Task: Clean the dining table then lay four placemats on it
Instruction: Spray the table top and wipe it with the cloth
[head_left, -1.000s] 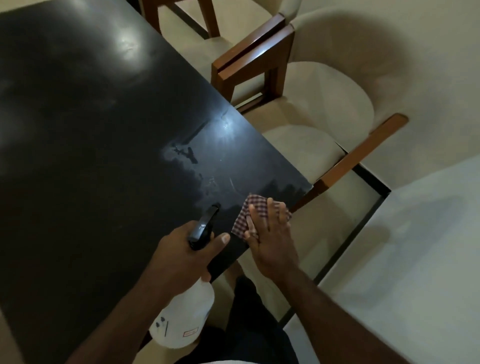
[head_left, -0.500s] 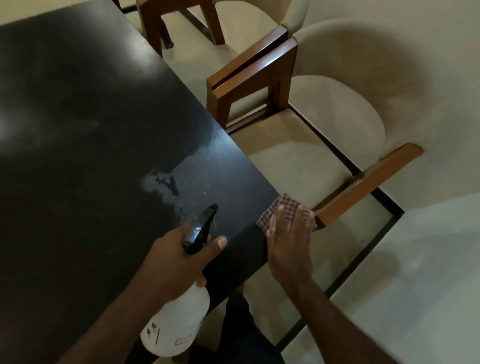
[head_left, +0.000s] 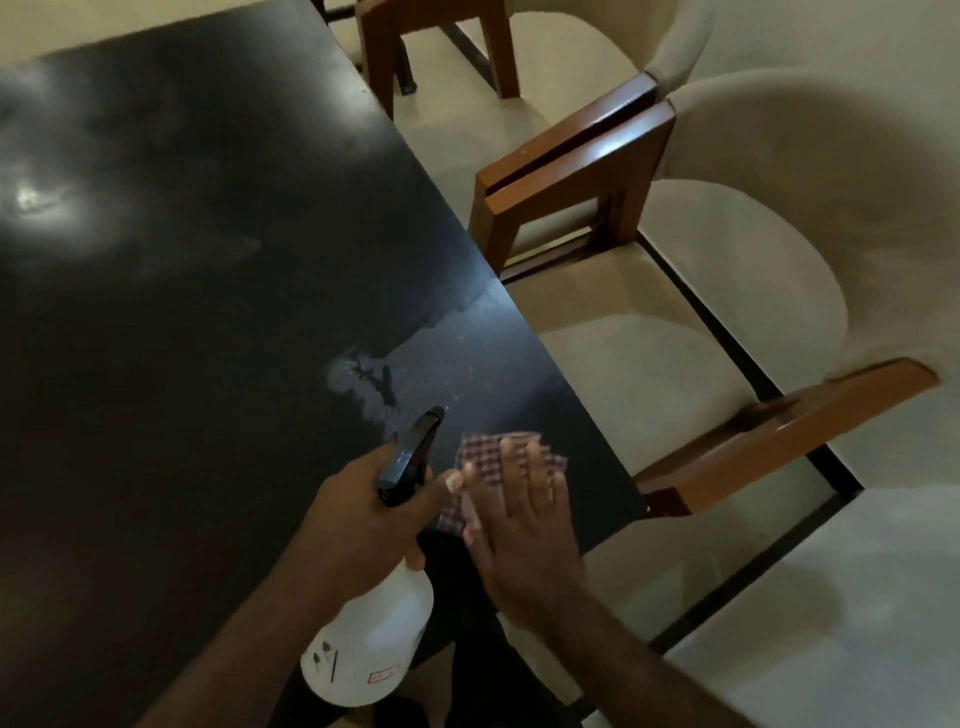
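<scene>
A glossy black dining table (head_left: 182, 312) fills the left of the view. A wet smear (head_left: 363, 376) shines on it near the right edge. My left hand (head_left: 363, 514) grips a white spray bottle (head_left: 371, 644) by its black trigger head, nozzle pointing toward the smear. My right hand (head_left: 524, 530) lies flat, fingers spread, pressing a red-and-white checked cloth (head_left: 485, 457) on the tabletop close to the near right corner. The cloth is partly hidden under my fingers. No placemats are in view.
Cream upholstered chairs with brown wooden arms stand along the table's right side: one (head_left: 727, 322) right next to the corner, another (head_left: 571, 119) behind it. A chair leg (head_left: 379, 67) stands at the top. Pale floor with dark lines lies to the right.
My right hand slid the cloth from the table's right corner edge back left onto the tabletop, beside the bottle. The left hand with the bottle stayed roughly in place.
</scene>
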